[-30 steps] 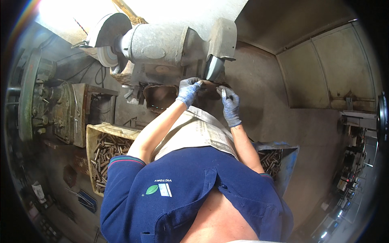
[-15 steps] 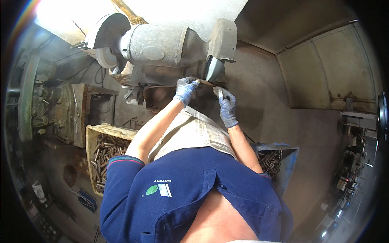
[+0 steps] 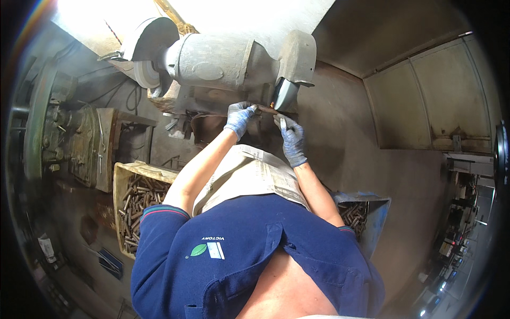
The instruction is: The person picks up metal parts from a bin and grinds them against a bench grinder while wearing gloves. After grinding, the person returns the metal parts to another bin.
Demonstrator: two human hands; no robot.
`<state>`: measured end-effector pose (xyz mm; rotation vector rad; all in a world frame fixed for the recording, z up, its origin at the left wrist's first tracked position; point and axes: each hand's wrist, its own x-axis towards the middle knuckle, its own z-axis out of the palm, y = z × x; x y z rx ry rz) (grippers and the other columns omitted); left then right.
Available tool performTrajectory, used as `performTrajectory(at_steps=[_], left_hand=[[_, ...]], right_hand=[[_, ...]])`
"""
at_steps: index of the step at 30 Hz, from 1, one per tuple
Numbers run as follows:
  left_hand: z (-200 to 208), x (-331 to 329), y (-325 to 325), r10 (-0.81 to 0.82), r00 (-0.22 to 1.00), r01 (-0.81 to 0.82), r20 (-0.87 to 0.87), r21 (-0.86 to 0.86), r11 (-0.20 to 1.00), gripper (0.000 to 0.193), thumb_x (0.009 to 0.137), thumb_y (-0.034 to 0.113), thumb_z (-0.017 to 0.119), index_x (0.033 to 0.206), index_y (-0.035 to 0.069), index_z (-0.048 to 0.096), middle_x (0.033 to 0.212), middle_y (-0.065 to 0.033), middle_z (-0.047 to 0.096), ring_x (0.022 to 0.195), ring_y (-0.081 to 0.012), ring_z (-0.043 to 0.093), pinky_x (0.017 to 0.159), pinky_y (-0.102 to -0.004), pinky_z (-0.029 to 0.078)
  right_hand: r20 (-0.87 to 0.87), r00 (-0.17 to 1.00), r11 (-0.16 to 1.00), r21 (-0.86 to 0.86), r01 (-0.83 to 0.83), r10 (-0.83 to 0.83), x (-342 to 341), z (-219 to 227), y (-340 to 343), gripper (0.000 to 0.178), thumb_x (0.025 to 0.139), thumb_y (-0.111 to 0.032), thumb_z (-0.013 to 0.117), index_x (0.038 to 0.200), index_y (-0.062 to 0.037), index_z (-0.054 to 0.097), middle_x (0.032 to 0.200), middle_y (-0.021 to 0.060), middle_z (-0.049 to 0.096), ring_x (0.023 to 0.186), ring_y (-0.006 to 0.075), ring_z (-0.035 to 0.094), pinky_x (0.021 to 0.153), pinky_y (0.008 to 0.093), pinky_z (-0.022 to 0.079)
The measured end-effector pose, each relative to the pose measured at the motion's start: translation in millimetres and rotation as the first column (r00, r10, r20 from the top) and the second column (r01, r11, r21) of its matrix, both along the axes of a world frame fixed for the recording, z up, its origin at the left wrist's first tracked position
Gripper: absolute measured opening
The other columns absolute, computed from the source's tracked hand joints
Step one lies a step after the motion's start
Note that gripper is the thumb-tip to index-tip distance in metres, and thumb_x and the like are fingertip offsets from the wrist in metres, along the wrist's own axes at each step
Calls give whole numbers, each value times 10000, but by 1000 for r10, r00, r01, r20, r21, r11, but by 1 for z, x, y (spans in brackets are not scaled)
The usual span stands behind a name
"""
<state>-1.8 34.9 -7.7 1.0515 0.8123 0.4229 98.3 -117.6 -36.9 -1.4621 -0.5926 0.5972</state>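
Note:
Between both gloved hands spans a short brown metal rod (image 3: pixel 267 110), held crosswise under the right wheel (image 3: pixel 287 94) of a bench grinder (image 3: pixel 210 61). Small orange sparks show where rod and wheel meet. My left hand (image 3: pixel 239 118), in a blue-grey glove, is closed with thumb and fingers on the rod's left end. On its right end, close beneath the wheel, my right hand (image 3: pixel 291 140) pinches it, gloved the same way. The fingers partly hide both ends. A pale cloth apron (image 3: pixel 249 173) covers my lap below the hands.
A yellowish bin (image 3: pixel 118 207) of several metal rods stands to my left, and a blue bin (image 3: pixel 378 220) of similar pieces to my right. The grinder's left wheel (image 3: pixel 147 74) is partly exposed. Farther left stands a heavy green machine (image 3: pixel 79 138); metal panels (image 3: pixel 419 101) are at right.
Both hands have shifted slightly left in the picture, bringing the rod against the right wheel, and sparks now show. The view has also moved a little; the grinder sits slightly lower and farther right.

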Motion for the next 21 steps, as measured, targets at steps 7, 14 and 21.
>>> performTrajectory(at_steps=[7,14,21], left_hand=[[-15,-25,-1,-42,994,18,105,224,974,132,836,59,606,920,-37,642,791,-29,652,699,-61,557,643,-216,470],[50,-46,-40,-203,955,93,214,436,895,150,820,-5,622,961,-54,628,826,-64,664,747,-78,595,685,-224,500],[48,-36,-64,-507,851,423,136,396,815,194,810,58,668,962,-52,618,804,-13,643,728,-46,550,638,-207,479]], right_hand=[[402,916,998,54,-11,-12,-19,32,-9,240,836,-34,580,1069,-1,623,1117,141,595,1065,221,559,924,309,438],[769,639,999,22,26,-34,-48,109,-63,438,736,-231,708,1093,1,610,1150,204,559,1107,337,533,942,379,423],[731,656,949,-37,313,-188,-72,137,-142,453,769,-301,676,1057,39,596,1103,201,567,1038,307,555,915,371,423]])
